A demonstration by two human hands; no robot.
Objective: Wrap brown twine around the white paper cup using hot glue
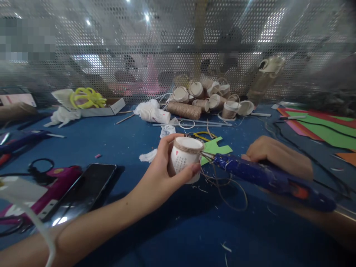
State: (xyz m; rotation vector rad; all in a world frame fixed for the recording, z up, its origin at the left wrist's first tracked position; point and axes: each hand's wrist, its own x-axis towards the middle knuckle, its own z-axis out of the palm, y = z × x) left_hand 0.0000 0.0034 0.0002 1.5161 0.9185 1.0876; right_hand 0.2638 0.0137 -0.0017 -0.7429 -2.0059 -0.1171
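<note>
My left hand (164,167) is wrapped round a white paper cup (184,162) with printed writing and a small red mark. Brown twine (189,148) circles the cup just under its rim, and a loose length trails onto the table at its right. My right hand (278,159) grips a blue hot glue gun (258,176) with an orange part near its back. The nozzle points left and meets or nearly meets the twine at the cup's right side. Part of my right hand is hidden behind the gun. A green paper piece (215,148) lies behind the cup.
Behind are a spool of twine (185,110), several twine-wrapped cups (230,109) and stacked paper cups (154,114). A phone (94,181), a magenta power strip (59,185) and another glue gun (25,141) lie left. Coloured paper (319,126) and a black cable are right. A perforated metal screen (172,48) stands behind.
</note>
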